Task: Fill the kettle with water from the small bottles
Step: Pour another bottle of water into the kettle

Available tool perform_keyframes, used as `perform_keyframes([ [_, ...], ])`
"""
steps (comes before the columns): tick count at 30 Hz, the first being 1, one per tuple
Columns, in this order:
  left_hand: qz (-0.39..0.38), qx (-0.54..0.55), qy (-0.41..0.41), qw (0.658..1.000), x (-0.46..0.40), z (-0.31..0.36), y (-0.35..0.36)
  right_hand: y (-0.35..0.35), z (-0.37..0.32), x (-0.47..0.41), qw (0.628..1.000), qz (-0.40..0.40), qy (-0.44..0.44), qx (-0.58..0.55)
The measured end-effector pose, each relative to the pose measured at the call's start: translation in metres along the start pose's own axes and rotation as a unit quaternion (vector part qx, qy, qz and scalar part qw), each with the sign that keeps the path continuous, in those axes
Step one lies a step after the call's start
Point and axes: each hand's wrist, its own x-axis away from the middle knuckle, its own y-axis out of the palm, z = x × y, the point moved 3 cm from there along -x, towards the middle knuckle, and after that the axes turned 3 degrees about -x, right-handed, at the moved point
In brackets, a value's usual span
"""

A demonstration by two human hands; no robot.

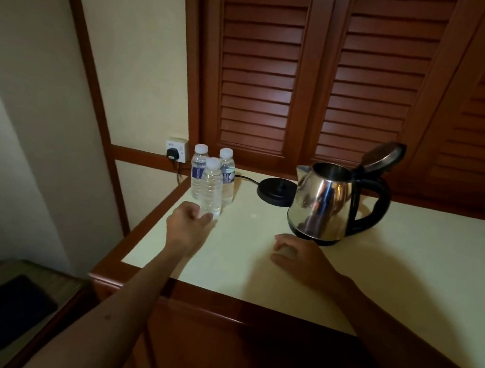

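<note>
L hand (pixel 189 218) loosely curled at ribbed clear bottle (pixel 211 186); R hand (pixel 296 254) relaxed by steel kettle (pixel 322 207).

A single wide-angle view looks forward and down from the person's head, standing close at the near edge of the bench (pixel 256 262). It faces the louvred doors (pixel 316 70) behind the far edge, with the bench's left corner and side wall in frame.

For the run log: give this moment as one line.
left hand: reaching front clear plastic water bottle | right hand: resting on cream countertop | steel electric kettle: lid open, off base
</note>
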Motion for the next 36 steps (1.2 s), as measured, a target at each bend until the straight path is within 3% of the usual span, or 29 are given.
perform_keyframes([
  [5, -0.036, 0.003, -0.002, 0.999, -0.026, 0.009, 0.02, 0.001, -0.001, -0.001, 1.0, 0.014, 0.011, -0.011],
  [10, -0.014, -0.014, 0.01, 1.0, -0.022, 0.018, 0.033, 0.002, 0.003, -0.002, 0.999, 0.023, 0.008, -0.024],
  [16, -0.139, 0.045, 0.028, 0.989, -0.004, 0.018, 0.049, -0.01, -0.008, -0.009, 0.985, 0.107, 0.015, -0.133],
  [19, -0.185, 0.109, 0.046, 0.976, 0.007, 0.019, 0.065, -0.03, -0.034, -0.025, 0.973, 0.186, -0.022, -0.134],
  [22, -0.224, 0.137, 0.068, 0.962, 0.017, 0.021, 0.079, -0.053, -0.067, -0.04, 0.97, 0.213, -0.078, -0.093],
  [32, -0.275, 0.241, 0.071, 0.928, 0.019, 0.015, 0.085, -0.075, -0.106, -0.067, 0.976, 0.086, -0.126, 0.154],
  [36, -0.278, 0.233, 0.081, 0.928, 0.016, 0.014, 0.085, -0.073, -0.108, -0.072, 0.97, 0.06, -0.145, 0.184],
])
